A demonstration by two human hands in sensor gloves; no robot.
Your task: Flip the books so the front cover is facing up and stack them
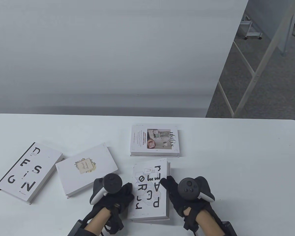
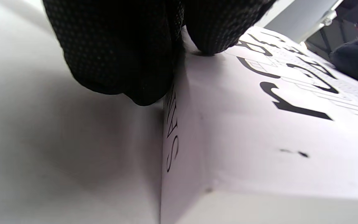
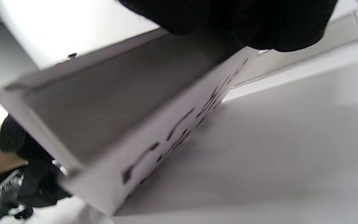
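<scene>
A white book with large black letters (image 1: 148,191) lies at the front middle of the white table (image 1: 236,159). My left hand (image 1: 120,194) holds its left side: in the left wrist view the fingers (image 2: 120,56) press on the spine and one fingertip rests on the cover (image 2: 259,130). My right hand (image 1: 172,189) grips its right edge. In the right wrist view the fingers (image 3: 244,21) hold the book (image 3: 104,109) with that edge raised off the table, showing the page block and the lettered lower cover.
Three more books lie flat: a "DESIGN" book (image 1: 29,172) at the left, a white book with a floral label (image 1: 87,169) beside it, and an "IDEAS" book (image 1: 154,140) just behind the held one. The table's far edge meets a grey wall.
</scene>
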